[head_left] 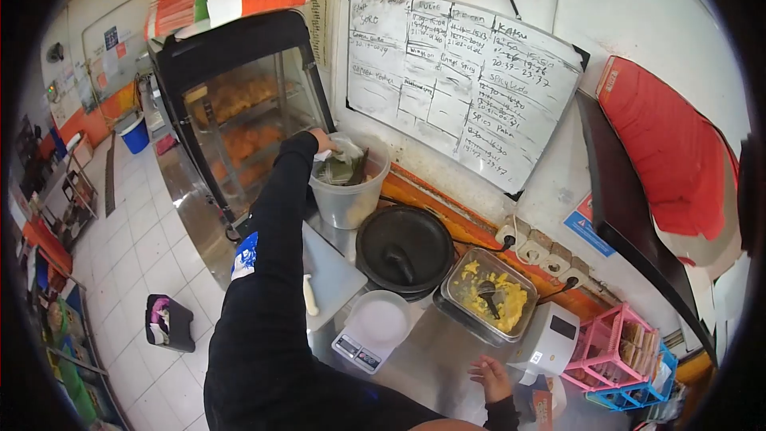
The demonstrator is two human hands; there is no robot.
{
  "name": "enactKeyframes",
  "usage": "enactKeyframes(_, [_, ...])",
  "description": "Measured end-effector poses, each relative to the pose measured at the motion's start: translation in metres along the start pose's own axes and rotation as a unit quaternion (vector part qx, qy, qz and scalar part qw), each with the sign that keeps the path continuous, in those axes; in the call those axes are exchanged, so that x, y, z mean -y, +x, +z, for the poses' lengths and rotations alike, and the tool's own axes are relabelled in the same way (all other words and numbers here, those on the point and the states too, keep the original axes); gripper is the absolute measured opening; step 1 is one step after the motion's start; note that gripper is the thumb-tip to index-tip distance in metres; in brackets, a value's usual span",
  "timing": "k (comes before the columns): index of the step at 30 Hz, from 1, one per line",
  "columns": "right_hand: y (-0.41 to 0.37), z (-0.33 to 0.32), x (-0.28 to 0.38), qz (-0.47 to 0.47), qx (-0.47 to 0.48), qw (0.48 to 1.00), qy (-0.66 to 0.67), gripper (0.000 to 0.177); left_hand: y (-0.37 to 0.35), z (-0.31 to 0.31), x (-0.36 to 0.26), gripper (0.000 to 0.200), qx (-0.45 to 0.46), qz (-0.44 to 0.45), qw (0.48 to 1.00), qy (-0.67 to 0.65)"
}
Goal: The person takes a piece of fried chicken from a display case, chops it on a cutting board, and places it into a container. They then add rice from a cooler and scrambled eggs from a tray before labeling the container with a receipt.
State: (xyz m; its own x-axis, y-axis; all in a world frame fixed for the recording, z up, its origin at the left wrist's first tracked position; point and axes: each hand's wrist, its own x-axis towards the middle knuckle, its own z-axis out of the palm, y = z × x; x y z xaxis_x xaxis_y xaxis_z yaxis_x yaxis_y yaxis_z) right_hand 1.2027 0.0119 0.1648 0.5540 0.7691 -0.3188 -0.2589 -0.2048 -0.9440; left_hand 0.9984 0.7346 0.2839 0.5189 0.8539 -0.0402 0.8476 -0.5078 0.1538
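My left hand (pixel 323 142) reaches to the top of a tall translucent bucket (pixel 349 195), at its left rim. Its fingers are bent over pale crumpled plastic (pixel 345 146), beside a dark green packet (pixel 343 169) in the bucket; whether they grip the plastic is hard to tell. Low in the view, my right hand (pixel 491 379) hovers over the steel counter with fingers loosely apart and nothing in them. It is nearest to a white device (pixel 550 339) and a small red-and-white packet (pixel 542 407).
A heated display case (pixel 239 112) with fried food stands left of the bucket. Along the counter are a cutting board (pixel 339 267), a black stone mortar (pixel 404 243), a white scale (pixel 373 331), a steel tray of yellow food (pixel 511 299) and a pink basket (pixel 610 351).
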Motion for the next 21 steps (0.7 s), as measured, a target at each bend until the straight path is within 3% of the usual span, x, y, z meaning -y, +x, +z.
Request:
enactKeyframes(5, [-0.013, 0.002, -0.002, -0.010, 0.038, 0.999, 0.018, 0.036, -0.052, -0.040, -0.016, 0.050, -0.038, 0.107, 0.970, -0.216])
enactKeyframes(6, [-0.016, 0.003, 0.001, -0.013, 0.048, 0.999, 0.015, 0.036, -0.046, -0.023, -0.014, 0.038, -0.015, 0.060, 0.889, -0.453])
enactKeyframes(7, [-0.020, 0.002, 0.002, -0.016, 0.055, 0.998, 0.014, 0.036, -0.093, -0.039, -0.043, 0.029, 0.010, 0.060, 0.792, -0.608])
enactKeyframes(9, [-0.027, -0.003, 0.003, -0.022, 0.071, 0.997, 0.012, 0.038, -0.139, -0.041, -0.071, 0.026, 0.063, 0.120, 0.689, -0.712])
enactKeyframes(10, [-0.031, -0.003, 0.004, -0.040, 0.056, 0.998, 0.008, 0.039, -0.142, -0.023, -0.078, 0.027, 0.081, 0.147, 0.688, -0.706])
enactKeyframes(11, [-0.037, -0.002, 0.008, -0.057, 0.054, 0.997, -0.004, 0.040, -0.214, -0.039, -0.123, 0.021, 0.071, 0.174, 0.691, -0.698])
enactKeyframes(12, [-0.039, -0.001, 0.013, -0.073, 0.069, 0.995, -0.024, 0.041, -0.241, -0.023, -0.141, 0.026, 0.149, 0.320, 0.682, -0.641])
enactKeyframes(13, [-0.039, -0.003, 0.014, -0.070, 0.090, 0.993, -0.021, 0.049, -0.271, 0.010, -0.162, 0.029, 0.172, 0.302, 0.636, -0.689])
enactKeyframes(14, [-0.037, 0.004, 0.018, -0.129, 0.111, 0.985, -0.025, 0.055, -0.301, 0.044, -0.183, 0.034, 0.194, 0.282, 0.586, -0.734])
enactKeyframes(15, [-0.041, 0.010, 0.018, -0.184, 0.125, 0.975, -0.019, 0.061, -0.340, 0.056, -0.214, 0.028, 0.181, 0.322, 0.656, -0.658])
enactKeyframes(16, [-0.054, 0.013, 0.021, -0.237, 0.127, 0.963, -0.003, 0.068, -0.394, 0.060, -0.248, 0.016, 0.265, 0.282, 0.587, -0.711])
enactKeyframes(17, [-0.065, 0.013, 0.030, -0.252, 0.141, 0.957, -0.013, 0.077, -0.431, 0.075, -0.274, 0.014, 0.322, 0.311, 0.560, -0.697])
enactKeyframes(18, [-0.072, 0.013, 0.036, -0.277, 0.170, 0.945, -0.011, 0.070, -0.460, 0.090, -0.300, 0.018, 0.359, 0.308, 0.590, -0.654])
enactKeyframes(20, [-0.087, 0.002, 0.045, -0.330, 0.221, 0.918, -0.002, 0.057, -0.511, 0.114, -0.340, 0.015, 0.360, 0.269, 0.570, -0.688])
enactKeyframes(21, [-0.101, -0.006, 0.050, -0.300, 0.206, 0.931, 0.015, 0.056, -0.532, 0.125, -0.356, 0.016, 0.344, 0.251, 0.561, -0.710])
